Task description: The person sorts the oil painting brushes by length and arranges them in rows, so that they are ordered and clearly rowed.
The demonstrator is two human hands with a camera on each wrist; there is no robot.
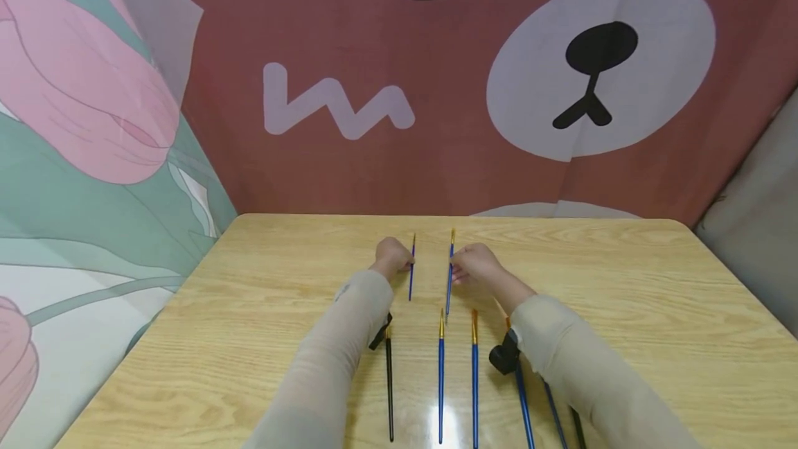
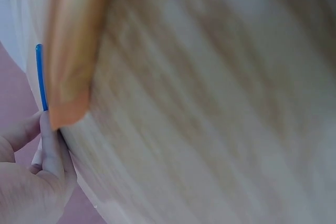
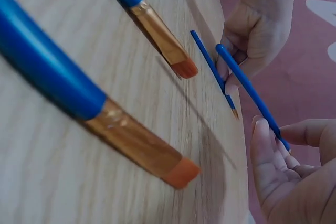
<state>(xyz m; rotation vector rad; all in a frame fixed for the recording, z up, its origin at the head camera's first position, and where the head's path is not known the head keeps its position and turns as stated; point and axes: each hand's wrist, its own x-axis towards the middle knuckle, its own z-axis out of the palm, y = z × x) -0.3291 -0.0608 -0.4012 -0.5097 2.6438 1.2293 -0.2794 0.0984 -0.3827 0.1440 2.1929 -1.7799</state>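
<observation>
Toward the far side of the table, my left hand (image 1: 391, 255) pinches a small, thin blue paintbrush (image 1: 411, 287), its bristles pointing away from me. Just right of it, my right hand (image 1: 479, 265) holds a longer blue paintbrush (image 1: 449, 293) between thumb and fingers, bristles also at the far end. The right wrist view shows this longer brush (image 3: 249, 90) tilted above the tabletop, while the small brush (image 3: 211, 65) lies close to the table surface under the left fingertips. In the left wrist view, a blurred gold ferrule (image 2: 79, 40) hides part of the pinched brush.
Nearer me on the wooden table (image 1: 280, 338) lie a black-handled brush (image 1: 390, 390), a blue brush (image 1: 441, 390) and a wider blue brush (image 1: 475, 393). Several more, including a blue one (image 1: 524, 404), lie partly under my right forearm. A printed cloth (image 1: 349, 179) hangs behind the table.
</observation>
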